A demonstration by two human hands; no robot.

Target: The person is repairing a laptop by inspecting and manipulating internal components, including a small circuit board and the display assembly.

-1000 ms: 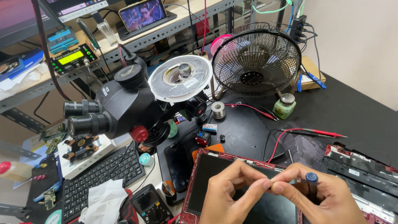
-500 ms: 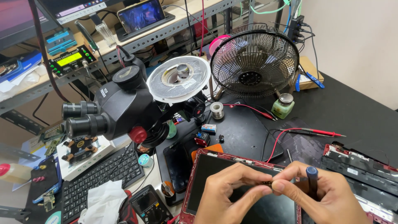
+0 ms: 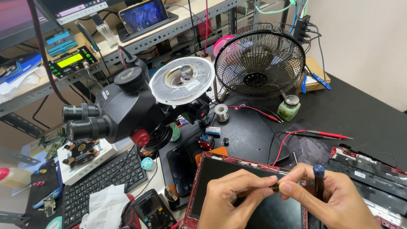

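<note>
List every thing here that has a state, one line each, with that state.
Left hand: fingers pinching a small dark part.
Right hand: holding a blue-capped screwdriver, fingertips on the same part.
Red-framed tablet: screen dark, lying flat.
Desk fan: upright; spinning or not, cannot tell.
Meter on shelf: display lit.
Phone on shelf: screen on.
Green jar: lid on.

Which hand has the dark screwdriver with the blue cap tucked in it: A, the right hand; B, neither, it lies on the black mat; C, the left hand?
A: the dark screwdriver with the blue cap stands upright in the right hand, while the left hand meets it fingertip to fingertip over the red-framed tablet.
</note>
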